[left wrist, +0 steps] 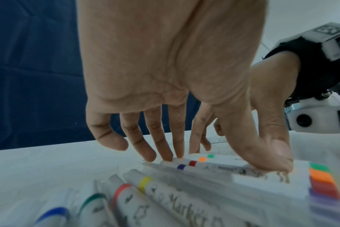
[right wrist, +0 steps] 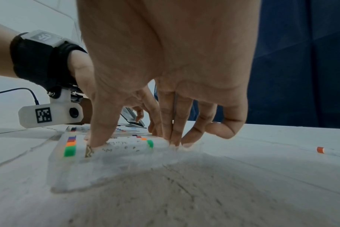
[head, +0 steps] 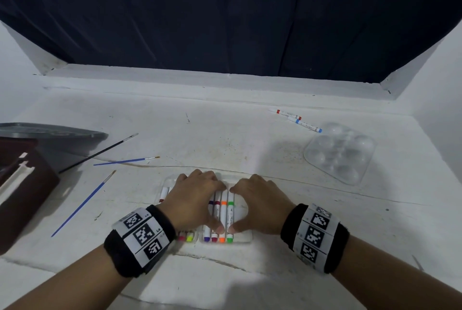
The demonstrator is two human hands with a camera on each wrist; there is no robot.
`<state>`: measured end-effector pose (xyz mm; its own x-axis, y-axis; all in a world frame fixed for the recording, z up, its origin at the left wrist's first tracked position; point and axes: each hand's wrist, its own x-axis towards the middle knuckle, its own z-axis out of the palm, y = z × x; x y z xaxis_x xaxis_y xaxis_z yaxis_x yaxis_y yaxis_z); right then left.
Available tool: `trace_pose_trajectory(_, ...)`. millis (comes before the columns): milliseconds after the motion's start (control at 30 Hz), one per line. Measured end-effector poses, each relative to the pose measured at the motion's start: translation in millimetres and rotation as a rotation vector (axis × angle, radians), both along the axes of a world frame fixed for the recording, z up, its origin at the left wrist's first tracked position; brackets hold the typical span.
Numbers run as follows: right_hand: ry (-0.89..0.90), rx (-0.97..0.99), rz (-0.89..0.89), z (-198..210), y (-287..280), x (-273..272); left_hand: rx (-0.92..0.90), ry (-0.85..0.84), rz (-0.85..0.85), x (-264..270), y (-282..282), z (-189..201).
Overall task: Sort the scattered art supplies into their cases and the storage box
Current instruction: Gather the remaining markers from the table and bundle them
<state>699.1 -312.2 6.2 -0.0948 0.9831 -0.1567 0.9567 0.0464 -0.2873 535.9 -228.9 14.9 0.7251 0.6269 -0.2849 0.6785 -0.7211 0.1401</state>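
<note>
Pressing markers (head: 223, 212) in clear case (head: 243, 236): both hands, fingers extended; paintbrushes (head: 82, 203), palette (head: 340, 151), loose markers (head: 303, 124) scattered around.

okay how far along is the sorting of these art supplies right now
Partly done. A row of markers already lies in the clear marker case. The left hand and right hand press on them now. Left: two loose markers, three paintbrushes and the clear palette, all out on the table.
</note>
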Motion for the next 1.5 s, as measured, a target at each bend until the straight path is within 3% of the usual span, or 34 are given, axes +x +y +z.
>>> trace_pose_trajectory(167, 0.201, 0.172, -0.164, 2.1, -9.9, 28.1, -0.077, -0.032, -0.018, 3.3, 7.9, 11.5)
trace_pose_trajectory(300, 0.265, 0.357, -0.383, 9.5, -5.4, 79.8, -0.235, -0.400, 0.043, 25.0, 28.7, 37.6)
trace_pose_trajectory(400, 0.225, 0.437, -0.522, 17.2, 1.6, 121.3, -0.242, -0.625, 0.068, 60.8, 52.1, 45.6)
trace_pose_trajectory(533, 0.096, 0.405, -0.609, 17.9, 18.0, 168.3, -0.240, -0.716, 0.039, 122.2, 90.6, 36.9)
trace_pose_trajectory(800, -0.097, 0.067, -0.540, 18.6, 69.3, 222.4, -0.160, -0.327, -0.113, 236.0, 153.9, 4.1)
trace_pose_trajectory(1033, -0.141, -0.037, -0.578, 3.2, 81.3, 239.0, -0.064, -0.079, -0.178, 270.4, 168.1, -3.5)
trace_pose_trajectory(1200, -0.190, 0.036, -0.570, 2.3, 77.1, 237.3, 0.086, -0.085, -0.227, 268.7, 174.1, -2.9)
trace_pose_trajectory(1500, 0.068, 0.154, -0.671, 18.4, 46.5, 214.4, -0.028, -0.163, -0.174, 234.1, 175.1, -3.0)
